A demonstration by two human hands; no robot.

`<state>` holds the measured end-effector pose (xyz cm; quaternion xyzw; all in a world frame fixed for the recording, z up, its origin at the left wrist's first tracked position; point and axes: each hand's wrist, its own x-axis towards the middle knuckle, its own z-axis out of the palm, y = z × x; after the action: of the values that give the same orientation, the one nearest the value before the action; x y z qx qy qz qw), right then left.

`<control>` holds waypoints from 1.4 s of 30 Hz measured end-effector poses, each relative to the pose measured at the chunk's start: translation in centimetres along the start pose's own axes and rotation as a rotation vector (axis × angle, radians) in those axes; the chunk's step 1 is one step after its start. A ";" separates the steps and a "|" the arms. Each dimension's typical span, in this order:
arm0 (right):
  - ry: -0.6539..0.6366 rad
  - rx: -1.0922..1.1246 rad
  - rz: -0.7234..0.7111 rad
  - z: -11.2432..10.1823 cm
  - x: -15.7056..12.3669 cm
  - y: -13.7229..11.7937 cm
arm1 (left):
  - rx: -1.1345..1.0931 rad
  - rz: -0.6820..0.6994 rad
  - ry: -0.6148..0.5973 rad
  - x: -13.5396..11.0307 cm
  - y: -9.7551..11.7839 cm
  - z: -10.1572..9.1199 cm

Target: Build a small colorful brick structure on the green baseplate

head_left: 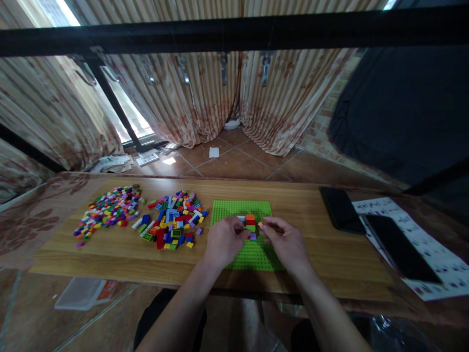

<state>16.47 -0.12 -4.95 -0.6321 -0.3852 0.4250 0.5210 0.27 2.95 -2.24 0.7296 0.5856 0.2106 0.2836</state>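
A green studded baseplate [227, 208] lies on the wooden table in front of me. Near its middle stands a small build of toy bricks [250, 220], with red, orange, green, white and purple pieces showing. My left hand [226, 240] is at the build's left side, fingers closed together; what they pinch, if anything, is hidden. On the other side, my right hand [287, 240] pinches a small orange-red brick [260, 224] between thumb and forefinger, slightly apart from the build. Both hands cover parts of the plate.
Left of the plate are a pile of larger bricks [172, 220] and, farther left, a heap of small bricks [112, 208]. At the right lie a black tablet [340, 209], a printed sheet [436, 254] and a dark phone-like slab [403, 248]. A clear plastic box [78, 293] rests on the floor.
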 end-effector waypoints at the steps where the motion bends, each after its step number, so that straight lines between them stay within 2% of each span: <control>1: 0.001 0.021 0.009 0.1 -0.1 -0.1 | -0.009 0.003 0.007 0.0 0.1 0.0; 6: -0.012 -0.016 0.016 0.0 -0.2 0.0 | -0.051 0.038 0.046 -0.1 0.4 0.1; 14: -0.078 -0.429 -0.150 -0.2 -0.8 -0.6 | -0.009 0.120 0.033 -0.1 0.1 0.7; 20: -0.129 -0.544 -0.195 -0.3 -1.3 -1.6 | 0.020 0.117 0.056 -0.1 0.2 1.0; 29: -0.182 -0.577 -0.209 -0.4 -2.1 -2.1 | 0.050 0.117 0.063 -0.4 0.3 0.9; 42: -0.169 -0.632 -0.241 -0.4 -1.9 -1.9 | 0.128 0.055 0.150 0.1 0.5 1.4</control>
<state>16.12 -1.66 -2.75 -0.6748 -0.6113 0.2711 0.3123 1.55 2.73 -2.99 0.7442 0.5973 0.2344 0.1858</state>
